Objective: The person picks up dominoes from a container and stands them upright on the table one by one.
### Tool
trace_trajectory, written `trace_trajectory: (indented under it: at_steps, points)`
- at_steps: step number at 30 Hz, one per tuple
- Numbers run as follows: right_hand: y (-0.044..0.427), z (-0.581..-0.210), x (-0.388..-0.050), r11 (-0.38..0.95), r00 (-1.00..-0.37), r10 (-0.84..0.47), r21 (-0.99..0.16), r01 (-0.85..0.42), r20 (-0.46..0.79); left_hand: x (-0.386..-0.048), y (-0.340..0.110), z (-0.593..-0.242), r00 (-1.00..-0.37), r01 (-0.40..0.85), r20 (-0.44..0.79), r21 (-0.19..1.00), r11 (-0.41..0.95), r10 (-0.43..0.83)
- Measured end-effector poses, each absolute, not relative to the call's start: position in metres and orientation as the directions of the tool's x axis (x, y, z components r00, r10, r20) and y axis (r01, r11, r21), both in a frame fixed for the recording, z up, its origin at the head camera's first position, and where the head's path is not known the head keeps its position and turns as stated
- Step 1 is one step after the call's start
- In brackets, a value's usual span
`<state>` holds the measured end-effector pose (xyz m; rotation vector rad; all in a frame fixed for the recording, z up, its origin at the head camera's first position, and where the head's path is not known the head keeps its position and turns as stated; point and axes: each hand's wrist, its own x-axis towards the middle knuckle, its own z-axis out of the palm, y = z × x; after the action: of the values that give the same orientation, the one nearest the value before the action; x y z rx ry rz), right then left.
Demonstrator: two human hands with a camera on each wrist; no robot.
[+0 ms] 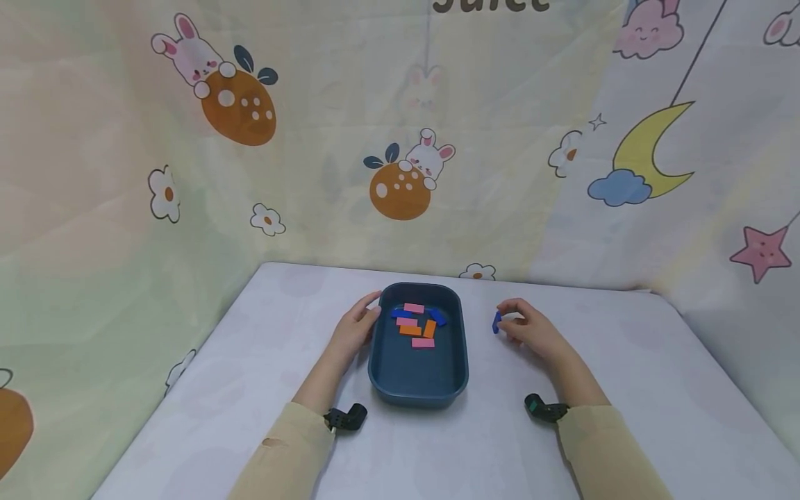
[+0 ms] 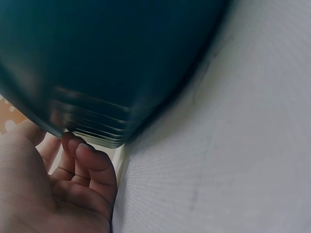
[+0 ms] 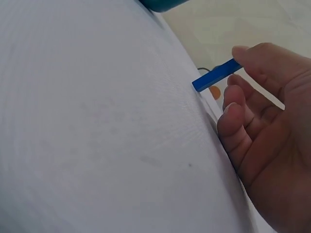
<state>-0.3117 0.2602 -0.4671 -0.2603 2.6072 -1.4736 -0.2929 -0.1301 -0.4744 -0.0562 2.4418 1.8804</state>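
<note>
A dark blue-green plastic tray (image 1: 421, 378) sits on the table with small pink, blue and orange blocks lying loose inside it, towards its far half. At its left side, my left hand (image 1: 351, 330) holds the rim, its curled fingers (image 2: 97, 162) against the outer wall in the left wrist view. To the right of the tray, my right hand (image 1: 531, 330) pinches a small blue block (image 3: 216, 76) between thumb and fingertip. That block is held on end, low over the white surface; whether it touches the surface I cannot tell.
The table (image 1: 656, 368) is covered with a white cloth. Behind it hangs a printed curtain (image 1: 325, 139) with rabbits, flowers and a moon. A black wrist camera (image 1: 544, 408) is strapped at the right sleeve, another camera (image 1: 348, 418) at the left.
</note>
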Motion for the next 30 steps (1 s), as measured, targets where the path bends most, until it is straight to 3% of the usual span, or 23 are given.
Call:
trace_trajectory:
  at_steps: [12, 21, 30]
  points:
    - [0.242, -0.422, -0.310, 0.581, -0.975, -0.220, -0.803, -0.132, 0.002, -0.294, -0.131, -0.474, -0.998, -0.053, -0.059, 0.971, 0.235, 0.020]
    - [0.185, -0.378, -0.322, 0.570, -0.931, -0.364, -0.792, -0.216, -0.008, -0.294, -0.132, -0.476, -0.998, -0.055, -0.062, 0.973, 0.224, 0.027]
    - [0.131, -0.375, -0.336, 0.558, -0.884, -0.464, -0.792, -0.249, -0.049, -0.294, -0.132, -0.475, -0.998, -0.046, -0.053, 0.969, 0.243, 0.024]
